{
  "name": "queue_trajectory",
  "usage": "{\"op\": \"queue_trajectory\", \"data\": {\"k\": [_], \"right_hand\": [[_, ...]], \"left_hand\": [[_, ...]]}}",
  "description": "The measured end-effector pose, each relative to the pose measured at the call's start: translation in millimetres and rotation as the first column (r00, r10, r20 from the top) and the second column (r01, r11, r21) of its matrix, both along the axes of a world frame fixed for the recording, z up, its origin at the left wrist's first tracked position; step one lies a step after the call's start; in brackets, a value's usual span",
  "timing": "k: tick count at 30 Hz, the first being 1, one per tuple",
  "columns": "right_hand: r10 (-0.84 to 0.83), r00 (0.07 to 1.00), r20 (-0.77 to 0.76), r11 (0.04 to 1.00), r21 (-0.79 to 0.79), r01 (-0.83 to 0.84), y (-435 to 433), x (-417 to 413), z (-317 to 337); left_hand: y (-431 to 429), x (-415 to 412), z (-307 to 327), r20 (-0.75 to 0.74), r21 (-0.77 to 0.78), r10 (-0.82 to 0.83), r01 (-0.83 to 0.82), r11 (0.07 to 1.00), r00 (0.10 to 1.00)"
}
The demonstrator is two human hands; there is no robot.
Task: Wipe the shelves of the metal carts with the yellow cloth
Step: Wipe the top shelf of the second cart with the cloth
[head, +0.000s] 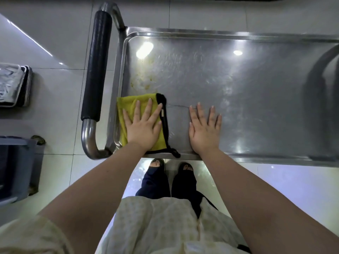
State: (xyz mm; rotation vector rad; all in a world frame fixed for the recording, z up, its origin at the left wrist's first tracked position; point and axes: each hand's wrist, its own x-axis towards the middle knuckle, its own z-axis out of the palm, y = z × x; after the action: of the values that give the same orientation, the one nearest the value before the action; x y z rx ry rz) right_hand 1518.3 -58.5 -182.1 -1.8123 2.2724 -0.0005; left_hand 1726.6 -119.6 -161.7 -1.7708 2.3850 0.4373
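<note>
A steel cart's top shelf fills the middle of the head view. A yellow cloth with black trim lies flat on the shelf's near left corner. My left hand presses on the cloth, palm down, fingers spread. My right hand rests flat on the bare shelf just to the right of the cloth, fingers apart, holding nothing. Yellowish smears mark the shelf beyond the cloth.
The cart's handle with black padding runs along the left end. Stacked metal trays sit on the tiled floor at the left, with a grey bin nearer me. My feet stand under the shelf's near edge.
</note>
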Motion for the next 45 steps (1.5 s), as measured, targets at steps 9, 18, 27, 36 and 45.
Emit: {"op": "queue_trajectory", "data": {"k": [9,18,27,36,45], "right_hand": [[0.043,0.999,0.018,0.999,0.018,-0.044,1,-9,2],[0.067,0.996,-0.055,0.988,0.143,-0.058,-70,-45,14],[0.153,0.987,-0.048,0.982,0.121,-0.146,-79,-65,11],[0.179,0.983,-0.05,0.983,0.047,-0.177,-83,-67,4],[0.16,0.985,-0.064,0.986,0.06,-0.156,-93,-70,5]], "left_hand": [[27,-69,0,-0.007,-0.054,-0.137,0.137,0.989,0.991],[25,-66,-4,-0.002,-0.078,-0.123,0.122,0.989,0.992],[24,-68,-3,0.015,-0.067,-0.108,0.109,0.992,0.994],[4,-69,-6,-0.004,-0.066,-0.168,0.167,0.984,0.986],[-81,-107,-7,-0.024,-0.065,-0.152,0.15,0.987,0.988]]}}
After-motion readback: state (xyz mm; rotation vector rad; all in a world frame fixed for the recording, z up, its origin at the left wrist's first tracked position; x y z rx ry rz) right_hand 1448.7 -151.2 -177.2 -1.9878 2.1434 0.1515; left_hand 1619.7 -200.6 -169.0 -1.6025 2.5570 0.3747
